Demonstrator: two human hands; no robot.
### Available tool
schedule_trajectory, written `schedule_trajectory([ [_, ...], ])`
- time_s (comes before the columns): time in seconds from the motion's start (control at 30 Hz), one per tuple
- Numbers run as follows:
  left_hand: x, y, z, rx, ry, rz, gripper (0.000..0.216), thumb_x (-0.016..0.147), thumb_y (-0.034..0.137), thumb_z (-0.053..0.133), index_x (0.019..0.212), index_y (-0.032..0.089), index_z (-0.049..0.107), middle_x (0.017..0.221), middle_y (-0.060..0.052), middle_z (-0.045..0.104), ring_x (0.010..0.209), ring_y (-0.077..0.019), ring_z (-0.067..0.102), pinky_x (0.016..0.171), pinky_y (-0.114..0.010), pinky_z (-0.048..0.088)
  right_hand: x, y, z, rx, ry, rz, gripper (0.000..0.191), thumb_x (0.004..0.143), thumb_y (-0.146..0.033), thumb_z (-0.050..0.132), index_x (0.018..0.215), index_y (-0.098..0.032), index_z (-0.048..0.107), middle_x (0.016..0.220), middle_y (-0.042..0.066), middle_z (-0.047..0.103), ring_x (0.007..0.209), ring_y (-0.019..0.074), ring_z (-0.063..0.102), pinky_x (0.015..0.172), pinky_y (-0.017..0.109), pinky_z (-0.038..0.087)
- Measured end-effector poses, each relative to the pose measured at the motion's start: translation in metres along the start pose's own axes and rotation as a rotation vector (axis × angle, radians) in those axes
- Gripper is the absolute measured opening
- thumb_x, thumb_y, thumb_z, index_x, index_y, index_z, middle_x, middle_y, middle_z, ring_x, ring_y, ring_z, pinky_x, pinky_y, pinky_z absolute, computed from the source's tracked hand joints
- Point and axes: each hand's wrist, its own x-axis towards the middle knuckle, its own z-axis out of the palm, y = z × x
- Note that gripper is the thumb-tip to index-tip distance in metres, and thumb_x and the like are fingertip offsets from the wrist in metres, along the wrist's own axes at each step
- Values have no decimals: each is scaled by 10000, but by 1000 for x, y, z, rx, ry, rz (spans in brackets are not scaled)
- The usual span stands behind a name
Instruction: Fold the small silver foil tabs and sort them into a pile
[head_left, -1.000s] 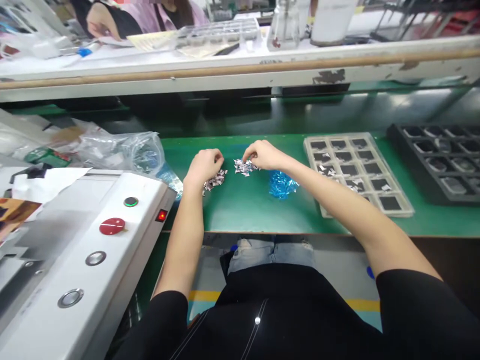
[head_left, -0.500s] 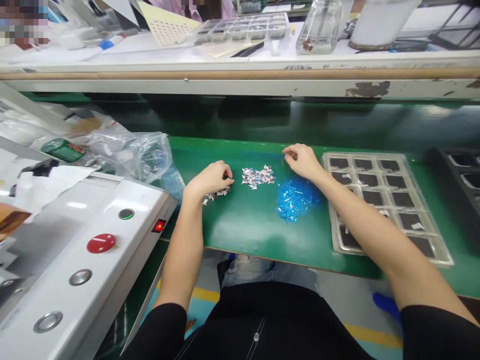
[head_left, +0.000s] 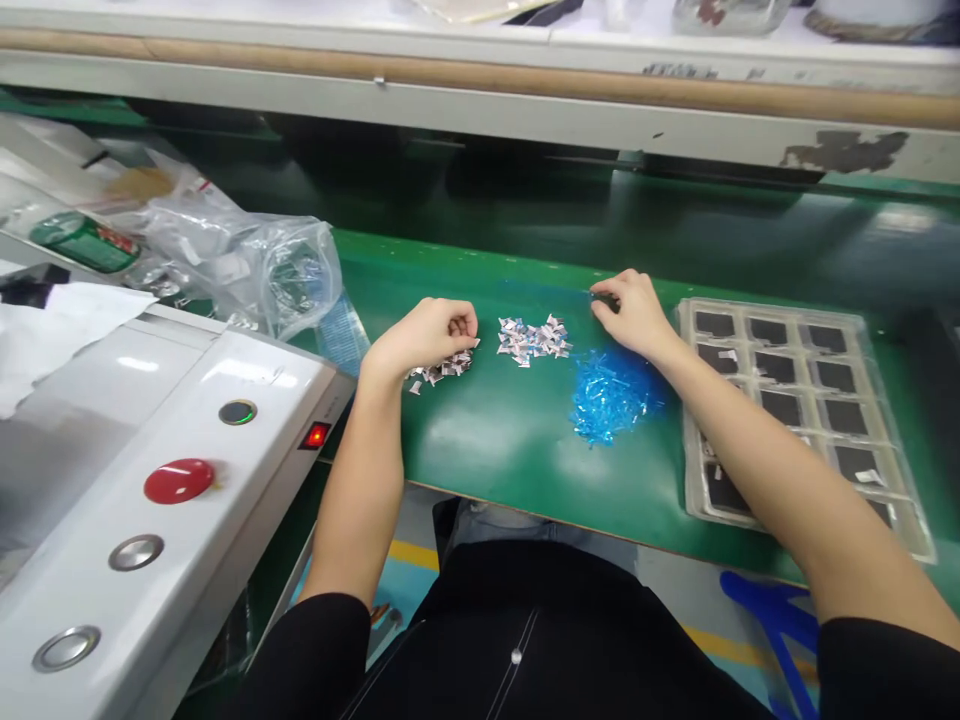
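Note:
My left hand (head_left: 431, 337) is curled with thumb and forefinger pinched on a small pale piece, its edge just showing at the fingertips. Under that hand lies a heap of small white-and-dark pieces (head_left: 442, 370), partly covered by my fingers. A second heap of similar small pieces (head_left: 532, 341) is between my hands. My right hand (head_left: 634, 312) is bent in a pinch above the far part of the green table (head_left: 495, 440); what its fingertips hold, if anything, is too small to make out. Just below it spreads a pile of shiny blue film strips (head_left: 611, 400).
Right of the blue pile, a clear compartment tray (head_left: 694, 420) holds dark square parts, partly under my right forearm. At left stand a white machine with a red button (head_left: 180, 481), a crumpled plastic bag (head_left: 292, 270) and a green can (head_left: 86, 241). A shelf edge (head_left: 480, 85) crosses the back.
The view has tipped downward, so less of the shelf shows. My left hand stays at its heap, still pinched. My right hand stays beyond the blue pile, its fingers turned slightly.

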Motion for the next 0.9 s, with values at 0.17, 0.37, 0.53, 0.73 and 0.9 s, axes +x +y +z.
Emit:
schedule_trajectory([
  [0.17, 1, -3, 0, 26, 7, 13, 237, 850, 240, 637, 960, 208, 844, 862, -40, 823, 784, -210, 727, 766, -336, 522, 2, -5, -5, 37, -10, 23, 136, 977, -257, 663, 1053, -219, 770, 1105, 149, 747, 1189, 402, 698, 1110, 620, 579],
  [0.37, 1, 0, 3, 68, -2, 2, 209, 824, 222, 606, 890, 201, 803, 782, -28, 771, 715, -209, 679, 722, -340, 503, 2, -14, -7, 48, 19, 45, 92, 980, -246, 635, 915, -240, 701, 1071, 151, 752, 1098, 382, 704, 1083, 627, 591],
  [0.53, 0, 2, 2, 90, 31, 95, 154, 788, 232, 607, 851, 217, 747, 956, -61, 742, 863, -243, 667, 826, -385, 538, -2, -16, -9, 80, 37, 50, 116, 1000, -304, 638, 933, -253, 717, 1080, 161, 749, 1088, 394, 705, 1049, 644, 616],
  [0.73, 0, 6, 4, 54, 74, 102, 111, 736, 232, 576, 780, 237, 677, 695, -2, 500, 680, -202, 497, 715, -373, 436, -8, -24, -15, 96, 50, 85, 144, 1027, -307, 630, 938, -251, 728, 1082, 151, 740, 1095, 379, 707, 1036, 602, 620],
  [0.9, 1, 10, 13, -61, 154, 69, 113, 754, 238, 559, 782, 241, 669, 550, 42, 474, 548, -161, 452, 617, -339, 383, -10, -29, -18, 97, 49, 93, 126, 1007, -220, 613, 923, -241, 703, 1089, 139, 733, 1094, 359, 720, 1048, 558, 613],
])
